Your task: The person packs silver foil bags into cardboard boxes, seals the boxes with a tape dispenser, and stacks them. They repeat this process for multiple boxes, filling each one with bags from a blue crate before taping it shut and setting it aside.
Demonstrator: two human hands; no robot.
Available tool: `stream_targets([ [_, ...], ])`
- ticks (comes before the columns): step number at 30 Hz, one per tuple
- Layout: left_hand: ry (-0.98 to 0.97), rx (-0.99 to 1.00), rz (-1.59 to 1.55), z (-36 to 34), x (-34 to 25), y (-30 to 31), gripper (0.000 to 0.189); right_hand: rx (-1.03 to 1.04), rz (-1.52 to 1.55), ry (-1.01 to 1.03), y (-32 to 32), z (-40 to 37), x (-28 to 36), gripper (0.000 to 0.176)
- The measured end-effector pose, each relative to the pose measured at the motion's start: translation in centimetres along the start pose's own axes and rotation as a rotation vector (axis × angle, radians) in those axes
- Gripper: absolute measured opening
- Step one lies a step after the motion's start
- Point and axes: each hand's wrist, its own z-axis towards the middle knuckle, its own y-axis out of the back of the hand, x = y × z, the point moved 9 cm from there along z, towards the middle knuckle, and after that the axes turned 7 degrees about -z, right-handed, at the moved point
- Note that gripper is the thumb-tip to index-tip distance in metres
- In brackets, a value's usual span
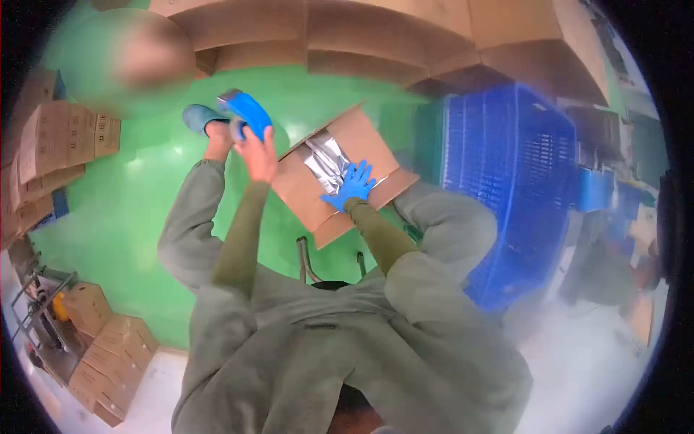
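Observation:
My bare left hand [257, 155] grips a blue tape gun [250, 112], held up off the floor beside my left foot. On my right hand [353, 186] is a blue glove; its fingers are spread and lie flat on silver foil packaging [325, 158] at the opening of a cardboard box [298, 189]. The box stands tilted between my knees with flaps folded outward. Its lower contents are hidden by the hand and the flaps.
Blue plastic crates [506, 181] stand close by my right knee. Large cardboard cartons [376, 43] line the far side. Stacked boxes [61, 141] are at the left, with more boxes [116, 354] lower left beside a metal cart [47, 311]. Green floor [144, 239] lies below.

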Motion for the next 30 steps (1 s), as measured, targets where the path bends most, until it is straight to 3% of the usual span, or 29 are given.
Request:
stream_targets([
  [3, -0.302, 0.061, 0.183, -8.2, 2.5, -7.4, 0.052, 0.004, 0.029, 0.051, 2.7, 1.9, 0.0, 0.129],
  [5, -0.286, 0.299, 0.275, -12.6, 4.5, -10.5, 0.056, -0.009, -0.226, 0.242, 2.5, 0.7, 0.8, 0.115],
  [6, -0.254, 0.428, 0.328, -13.6, 5.8, -11.9, 0.059, -0.001, -0.237, 0.233, 2.0, 0.1, -0.4, 0.115],
  [8, -0.286, 0.346, 0.249, -11.1, 5.0, -12.0, 0.059, -0.051, 0.06, 0.396, 3.3, 0.6, -2.4, 0.093],
  [9, -0.264, 0.343, 0.233, -13.0, 5.7, -11.2, 0.06, -0.005, 0.061, 0.391, 2.2, -0.3, -5.0, 0.093],
  [10, -0.242, 0.34, 0.217, -14.8, 6.3, -10.4, 0.06, -0.184, 0.13, 0.472, 3.2, -2.5, -7.3, 0.084],
  [11, -0.056, 0.256, 0.021, -13.9, 7.8, -9.6, 0.059, -0.404, 0.197, 0.556, 5.6, -2.7, -7.8, 0.075],
  [12, 0.11, 0.147, -0.178, -12.0, 9.1, -9.4, 0.058, -0.408, 0.203, 0.563, 7.7, -1.2, -6.8, 0.075],
  [13, 0.262, 0.287, -0.443, -10.6, 6.4, -8.7, 0.055, -0.472, 0.177, 0.572, 10.3, -0.7, -5.1, 0.074],
  [14, 0.271, 0.289, -0.433, -9.5, 6.8, -9.0, 0.055, -0.534, 0.149, 0.577, 12.0, 0.4, -3.4, 0.074],
  [16, 0.287, 0.063, -0.412, -8.7, 8.2, -7.5, 0.046, -0.604, 0.172, 0.469, 12.7, 5.9, 1.0, 0.077],
  [19, 0.178, 0.229, -0.394, -4.6, 3.5, -6.4, 0.035, -0.647, 0.14, 0.428, 12.8, 9.5, 3.4, 0.081],
  [22, 0.248, 0.328, -0.446, -4.0, 1.0, -5.0, 0.029, -0.578, 0.145, 0.479, 14.1, 10.9, 3.9, 0.081],
  [26, 0.18, 0.163, -0.577, -6.1, 0.4, -3.3, 0.032, -0.639, 0.118, 0.518, 15.5, 13.1, 4.3, 0.082],
  [28, 0.126, 0.126, -0.382, -7.5, 2.7, -4.5, 0.036, -0.652, 0.132, 0.529, 16.9, 13.7, 4.5, 0.081],
  [29, -0.031, 0.21, -0.173, -7.5, 2.8, -5.7, 0.032, -0.66, 0.129, 0.533, 17.3, 13.7, 4.8, 0.081],
  [30, -0.031, 0.205, -0.179, -8.2, 4.2, -6.0, 0.032, -0.693, 0.081, 0.518, 17.7, 13.4, 4.8, 0.077],
])
